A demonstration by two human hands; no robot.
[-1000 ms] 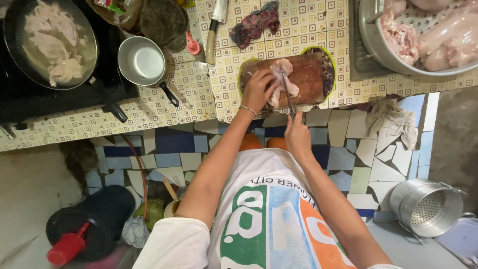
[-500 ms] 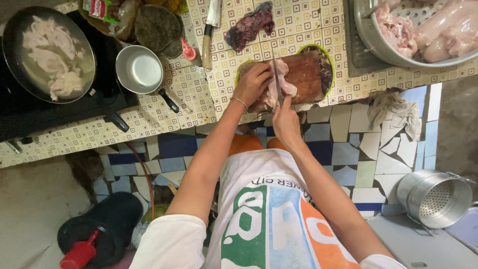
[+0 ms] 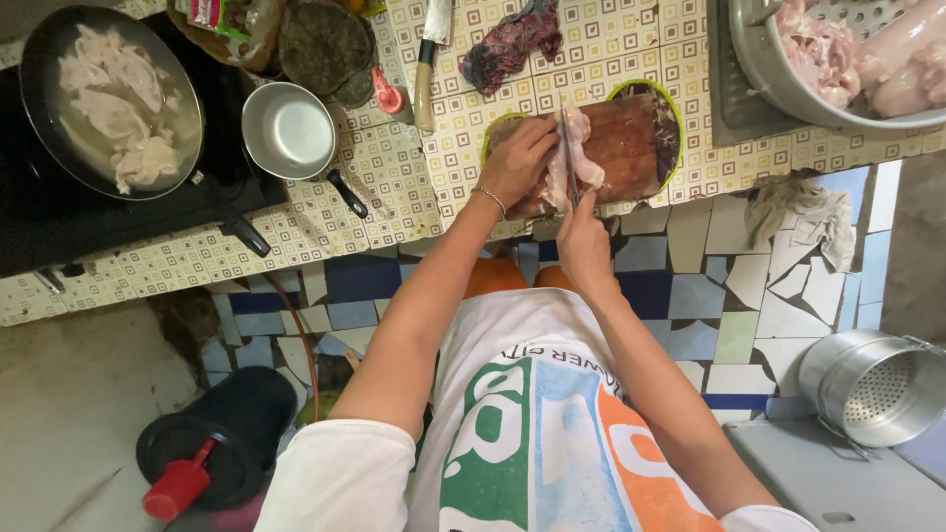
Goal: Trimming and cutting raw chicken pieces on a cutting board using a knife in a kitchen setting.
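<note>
Chicken piece (image 3: 574,158), one, pale and slick, lying on one brown wooden cutting board (image 3: 631,148) with a green rim, near the front edge of the tiled tabletop (image 3: 394,187). Pinned at its left by the left hand (image 3: 517,163), fingers pressed flat on the meat, grip closed on it. Cut by one knife (image 3: 567,148), thin blade upright across the meat, handle wrapped tight in the right hand (image 3: 583,241). Two pans to the left: one dark frying pan (image 3: 39,89) holding pale meat, one small bare metal saucepan (image 3: 289,130). One second knife (image 3: 430,59) lying past the board, beside one dark red scrap of meat (image 3: 512,39). One big metal bowl (image 3: 788,79) of raw chicken at the right. Little open room around the board.
</note>
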